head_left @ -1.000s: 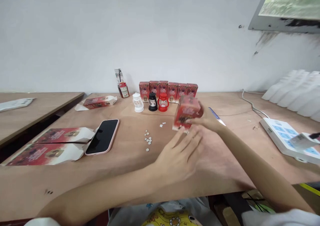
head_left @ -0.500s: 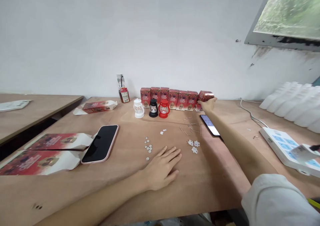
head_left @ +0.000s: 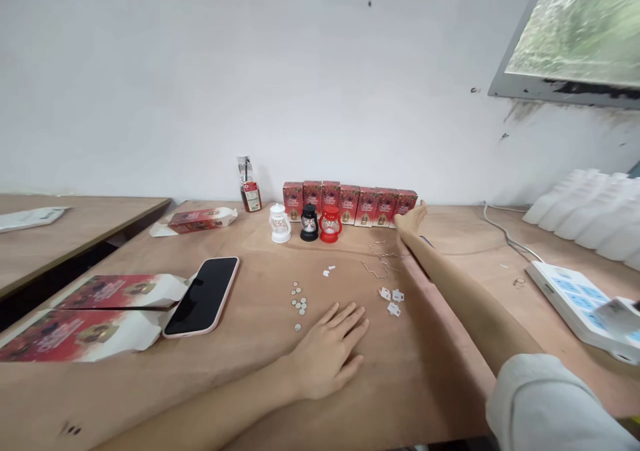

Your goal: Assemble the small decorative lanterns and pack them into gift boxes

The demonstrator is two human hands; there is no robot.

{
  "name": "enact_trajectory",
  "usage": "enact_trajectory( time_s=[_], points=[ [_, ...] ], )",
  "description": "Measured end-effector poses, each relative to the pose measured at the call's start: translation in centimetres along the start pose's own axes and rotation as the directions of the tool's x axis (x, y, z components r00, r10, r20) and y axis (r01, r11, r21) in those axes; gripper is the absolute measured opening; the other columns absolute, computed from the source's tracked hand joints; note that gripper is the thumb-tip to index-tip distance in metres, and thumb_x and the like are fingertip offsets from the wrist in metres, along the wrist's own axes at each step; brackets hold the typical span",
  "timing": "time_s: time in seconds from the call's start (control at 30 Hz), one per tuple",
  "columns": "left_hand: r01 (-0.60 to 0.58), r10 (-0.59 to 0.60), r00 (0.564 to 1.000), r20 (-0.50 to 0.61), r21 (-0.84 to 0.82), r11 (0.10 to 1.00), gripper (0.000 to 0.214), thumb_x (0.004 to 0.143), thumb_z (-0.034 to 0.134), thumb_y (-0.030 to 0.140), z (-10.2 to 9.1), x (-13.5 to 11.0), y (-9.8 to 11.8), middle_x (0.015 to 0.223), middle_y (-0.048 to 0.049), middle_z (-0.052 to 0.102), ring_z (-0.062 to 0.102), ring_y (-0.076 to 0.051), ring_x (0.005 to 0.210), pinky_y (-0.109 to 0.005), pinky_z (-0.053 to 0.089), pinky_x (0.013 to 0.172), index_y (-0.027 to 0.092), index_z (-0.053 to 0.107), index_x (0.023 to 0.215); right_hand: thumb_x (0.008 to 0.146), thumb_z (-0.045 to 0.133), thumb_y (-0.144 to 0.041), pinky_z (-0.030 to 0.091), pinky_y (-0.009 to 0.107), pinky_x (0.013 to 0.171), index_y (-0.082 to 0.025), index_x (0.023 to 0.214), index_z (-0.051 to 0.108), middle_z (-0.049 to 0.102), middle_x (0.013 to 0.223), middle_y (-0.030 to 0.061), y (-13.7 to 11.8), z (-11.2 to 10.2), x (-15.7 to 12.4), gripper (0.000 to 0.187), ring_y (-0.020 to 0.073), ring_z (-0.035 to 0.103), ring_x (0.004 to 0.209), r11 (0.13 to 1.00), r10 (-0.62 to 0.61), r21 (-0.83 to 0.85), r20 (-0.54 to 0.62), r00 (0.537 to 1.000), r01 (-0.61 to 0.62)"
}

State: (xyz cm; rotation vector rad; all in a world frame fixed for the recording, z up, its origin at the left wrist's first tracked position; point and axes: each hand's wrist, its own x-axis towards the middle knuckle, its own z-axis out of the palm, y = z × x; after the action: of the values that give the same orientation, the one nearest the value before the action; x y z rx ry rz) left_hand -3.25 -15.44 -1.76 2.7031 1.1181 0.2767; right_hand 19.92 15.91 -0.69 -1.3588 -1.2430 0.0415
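Rightmost oblong cardboard box has settled by the right hand

This looks like a small workshop or packing room. Like boxes stand in a row on a plain wooden table, by a bare wall. In front of the boxes come lanterns in three colours, loose discs, wires and white bits; to their left front, flattened cartons. Well to their right are a power strip and white bottle-like pieces; above right, a stained window frame.
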Motion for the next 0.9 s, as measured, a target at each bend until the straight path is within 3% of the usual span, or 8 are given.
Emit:
enact_trajectory(
  time_s=[0.07,0.13,0.23,0.3,0.37,0.47,0.6,0.9],
  points=[
    [-0.02,0.02,1.0,0.013,0.002,1.0,0.057,0.095,0.032,0.039,0.1,-0.1,-0.1,0.153,-0.011,0.022,0.016,-0.026,0.143,-0.049,0.016,0.117,0.013,0.027,0.145,0.052,0.049,-0.004,0.014,0.056,0.112,-0.006,0.129,0.023,0.025,0.138,0.0236,-2.0,-0.1,-1.4,0.082,0.0327,0.021,0.134,0.997,-0.065,-0.039,-0.015,0.998,0.064],
    [-0.056,0.056,0.998,0.027,-0.006,0.998,0.059,0.095,0.03,0.043,0.1,-0.1,-0.3,0.154,-0.0105,0.019,0.013,-0.025,0.143,-0.049,0.014,0.117,0.014,0.022,0.146,0.057,0.047,-0.004,0.018,0.052,0.113,-0.007,0.132,0.025,0.025,0.141,0.0223,-4.8,-0.1,-3.2,0.078,0.03,0.018,0.137,0.928,-0.351,-0.1,0.09,0.932,0.359],
    [-0.107,0.108,0.993,0.053,-0.02,0.994,0.063,0.095,0.027,0.049,0.0,-0.1,-0.4,0.155,-0.0096,0.016,0.009,-0.024,0.144,-0.051,0.009,0.117,0.015,0.017,0.148,0.066,0.043,-0.001,0.028,0.048,0.109,-0.012,0.137,0.026,0.029,0.144,0.0178,-9.6,-0.2,-6.5,0.074,0.0264,0.025,0.136,0.709,-0.655,-0.041,0.333,0.678,0.704],
    [-0.116,0.117,0.99,0.075,-0.025,0.993,0.065,0.095,0.026,0.05,-0.1,-0.1,-0.4,0.155,-0.0094,0.014,0.008,-0.024,0.144,-0.051,0.007,0.117,0.015,0.013,0.148,0.069,0.047,-0.002,0.027,0.052,0.109,-0.019,0.139,0.029,0.03,0.148,0.0136,-12.3,-0.2,-8.6,0.074,0.0307,0.025,0.136,0.558,-0.712,-0.037,0.492,0.501,0.829],
    [-0.109,0.111,0.989,0.102,-0.02,0.994,0.065,0.095,0.027,0.049,-0.3,-0.1,-0.4,0.155,-0.0096,0.013,0.007,-0.025,0.144,-0.052,0.007,0.117,0.015,0.012,0.148,0.072,0.05,-0.002,0.023,0.058,0.108,-0.019,0.14,0.03,0.032,0.148,0.0136,-14.3,-0.1,-10.2,0.074,0.0354,0.025,0.135,0.463,-0.691,-0.061,0.599,0.403,0.884],
    [-0.094,0.094,0.987,0.133,-0.004,0.996,0.066,0.094,0.031,0.047,-0.6,-0.1,-0.2,0.155,-0.0099,0.012,0.007,-0.026,0.144,-0.053,0.009,0.117,0.015,0.011,0.149,0.08,0.045,-0.002,0.027,0.057,0.106,-0.014,0.138,0.034,0.042,0.141,0.0167,-15.4,0.4,-11.5,0.061,0.0342,0.033,0.131,0.434,-0.618,-0.095,0.693,0.373,0.896],
    [-0.077,0.076,0.987,0.144,0.003,0.997,0.066,0.094,0.033,0.046,-1.0,0.1,0.1,0.154,-0.0106,0.015,0.009,-0.026,0.144,-0.054,0.009,0.116,0.013,0.014,0.148,0.086,0.04,-0.003,0.041,0.047,0.093,-0.012,0.128,0.045,0.055,0.123,0.0204,-14.9,1.1,-11.4,0.044,0.0315,0.046,0.118,0.46,-0.557,-0.135,0.726,0.404,0.877],
    [-0.087,0.086,0.989,0.124,0.006,0.996,0.065,0.093,0.037,0.043,-1.0,0.1,0.1,0.154,-0.0109,0.017,0.013,-0.027,0.143,-0.055,0.011,0.116,0.014,0.018,0.147,0.089,0.028,-0.003,0.038,0.045,0.091,-0.015,0.12,0.052,0.049,0.135,0.0157,-14.1,2.8,-9.8,0.042,0.028,0.045,0.114,0.478,-0.57,-0.112,0.715,0.405,0.871]
  ],
)
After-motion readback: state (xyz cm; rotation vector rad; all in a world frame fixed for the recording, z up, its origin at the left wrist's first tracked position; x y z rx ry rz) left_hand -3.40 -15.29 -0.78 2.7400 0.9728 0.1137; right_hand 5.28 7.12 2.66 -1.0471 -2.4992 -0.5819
